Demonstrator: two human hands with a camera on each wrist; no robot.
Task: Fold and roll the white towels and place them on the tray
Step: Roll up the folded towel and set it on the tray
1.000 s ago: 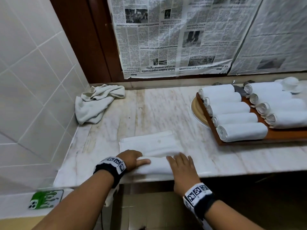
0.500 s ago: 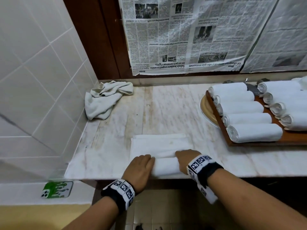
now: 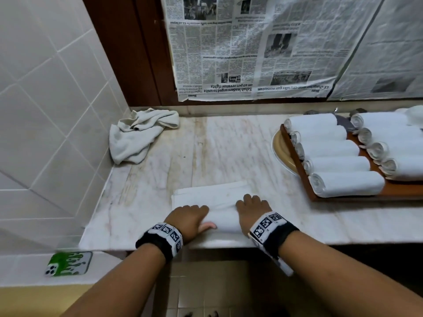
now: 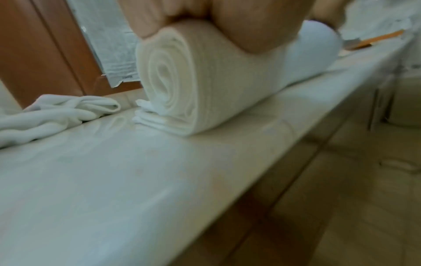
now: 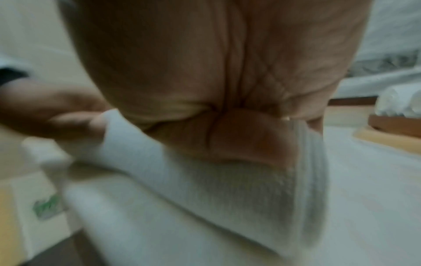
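A folded white towel (image 3: 210,194) lies near the front edge of the marble counter (image 3: 229,145), its near part wound into a roll (image 3: 223,219). My left hand (image 3: 187,217) grips the roll's left end, fingers curled over the top and thumb on the near side. My right hand (image 3: 253,208) curls over the right end. The left wrist view shows the roll's spiral end (image 4: 168,81) resting on the flat layers. In the right wrist view my palm (image 5: 205,72) presses on the roll (image 5: 205,189). At the right, the wooden tray (image 3: 402,192) carries several rolled towels (image 3: 348,184).
A crumpled towel (image 3: 137,133) lies in the counter's back left corner by the tiled wall. A beige plate (image 3: 280,147) sticks out from under the tray. A phone in a green case (image 3: 68,263) rests on the lower ledge at left. Newspaper covers the window behind.
Both hands have pushed the roll away from me, so it is thicker and the flat part shorter. My right fingers, flat a second ago, now curl over the roll.
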